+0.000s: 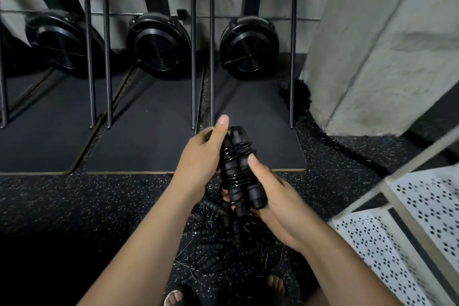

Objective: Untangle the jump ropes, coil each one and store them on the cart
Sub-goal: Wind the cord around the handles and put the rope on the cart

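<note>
Above the tangle (218, 243), my left hand (198, 164) and right hand (278, 204) grip one wound jump rope (236, 166); springy, so I'd hold its handles (258, 196).

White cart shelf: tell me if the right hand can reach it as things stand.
Probably yes: the cart shelf lies just beside the right hand with nothing between, though that hand grips the wound jump rope.
</note>
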